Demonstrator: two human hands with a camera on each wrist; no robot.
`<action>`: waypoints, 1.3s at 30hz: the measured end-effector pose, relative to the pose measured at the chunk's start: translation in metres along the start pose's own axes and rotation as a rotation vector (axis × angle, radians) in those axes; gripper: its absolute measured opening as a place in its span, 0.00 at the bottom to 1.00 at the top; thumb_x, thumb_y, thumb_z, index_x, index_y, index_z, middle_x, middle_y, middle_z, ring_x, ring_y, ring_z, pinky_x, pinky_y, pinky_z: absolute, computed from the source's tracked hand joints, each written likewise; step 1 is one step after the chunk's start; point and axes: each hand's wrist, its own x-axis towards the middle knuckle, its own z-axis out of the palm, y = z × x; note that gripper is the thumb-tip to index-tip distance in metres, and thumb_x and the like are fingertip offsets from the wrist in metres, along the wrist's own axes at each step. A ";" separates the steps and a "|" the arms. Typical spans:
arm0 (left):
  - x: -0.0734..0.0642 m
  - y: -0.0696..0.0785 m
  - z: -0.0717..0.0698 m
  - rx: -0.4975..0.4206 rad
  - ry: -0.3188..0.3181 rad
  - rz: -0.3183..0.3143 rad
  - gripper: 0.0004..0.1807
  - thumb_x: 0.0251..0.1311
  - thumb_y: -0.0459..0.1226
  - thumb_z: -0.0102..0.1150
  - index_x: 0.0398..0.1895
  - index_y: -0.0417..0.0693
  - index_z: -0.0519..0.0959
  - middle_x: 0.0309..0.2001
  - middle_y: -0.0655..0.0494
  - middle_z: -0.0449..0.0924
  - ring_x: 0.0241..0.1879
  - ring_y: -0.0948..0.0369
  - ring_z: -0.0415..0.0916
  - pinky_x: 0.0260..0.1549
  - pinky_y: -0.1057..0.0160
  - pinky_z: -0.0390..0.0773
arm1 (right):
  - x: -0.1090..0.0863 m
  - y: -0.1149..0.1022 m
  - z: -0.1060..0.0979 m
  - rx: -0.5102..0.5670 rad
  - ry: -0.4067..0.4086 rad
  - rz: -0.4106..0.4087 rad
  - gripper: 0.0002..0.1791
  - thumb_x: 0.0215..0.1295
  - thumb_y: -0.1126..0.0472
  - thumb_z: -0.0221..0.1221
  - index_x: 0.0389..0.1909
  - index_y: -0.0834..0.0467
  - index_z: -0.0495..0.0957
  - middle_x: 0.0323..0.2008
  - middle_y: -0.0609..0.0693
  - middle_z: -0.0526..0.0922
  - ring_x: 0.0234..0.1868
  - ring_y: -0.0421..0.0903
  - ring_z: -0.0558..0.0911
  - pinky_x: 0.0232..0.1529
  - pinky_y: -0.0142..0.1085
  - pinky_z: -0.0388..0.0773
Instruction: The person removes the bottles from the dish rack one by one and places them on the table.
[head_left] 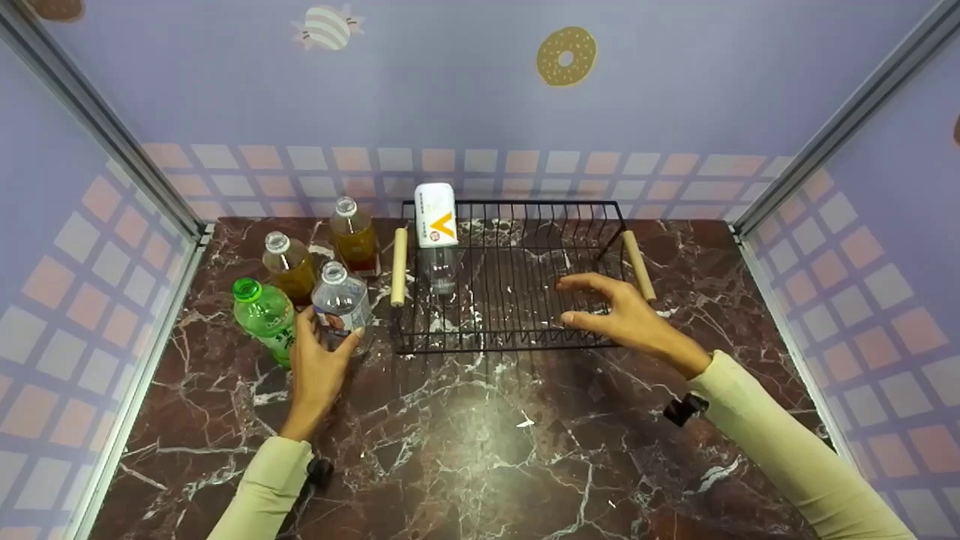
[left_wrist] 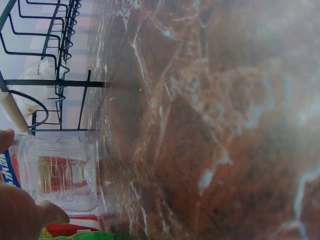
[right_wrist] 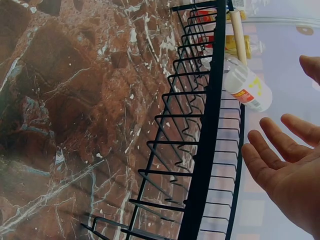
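Observation:
My left hand [head_left: 322, 364] grips a clear plastic bottle [head_left: 341, 296] with a dark picture label, thumb on its right side and fingers on its left. The bottle has no cap and stands on the marble-patterned table; its clear lower part [left_wrist: 65, 172] shows in the left wrist view. Over the right half of a black wire rack [head_left: 517, 341] hovers my right hand [head_left: 622, 311], thumb and fingers spread apart, holding nothing. Inside the rack's left end leans a white and clear bottle [head_left: 436, 217] with an orange V mark.
Left of the gripped bottle stands a green bottle [head_left: 266, 319] with a green cap. Two amber-coloured bottles, one nearer [head_left: 291, 270] and one farther back [head_left: 355, 240], stand behind. Wooden handles [head_left: 399, 266] flank the rack. Patterned walls [head_left: 480, 90] enclose the table.

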 end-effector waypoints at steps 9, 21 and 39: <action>0.001 -0.004 0.000 0.017 -0.006 -0.017 0.42 0.66 0.29 0.77 0.76 0.30 0.62 0.70 0.29 0.75 0.75 0.38 0.72 0.79 0.46 0.69 | -0.002 0.004 0.001 0.005 0.008 0.015 0.31 0.71 0.56 0.75 0.71 0.60 0.80 0.68 0.56 0.84 0.72 0.58 0.80 0.79 0.63 0.69; -0.011 -0.012 -0.008 0.139 -0.030 -0.050 0.45 0.72 0.37 0.74 0.83 0.32 0.59 0.81 0.30 0.65 0.82 0.39 0.62 0.82 0.44 0.63 | -0.006 0.008 0.001 0.003 -0.002 0.013 0.33 0.71 0.58 0.74 0.72 0.65 0.78 0.68 0.59 0.84 0.71 0.60 0.81 0.77 0.60 0.73; -0.032 -0.016 -0.009 0.408 -0.003 0.028 0.38 0.66 0.39 0.78 0.69 0.25 0.70 0.57 0.26 0.81 0.55 0.32 0.82 0.59 0.35 0.82 | -0.010 0.013 0.001 0.011 -0.019 0.030 0.33 0.71 0.56 0.75 0.73 0.61 0.78 0.68 0.60 0.84 0.69 0.62 0.82 0.75 0.63 0.74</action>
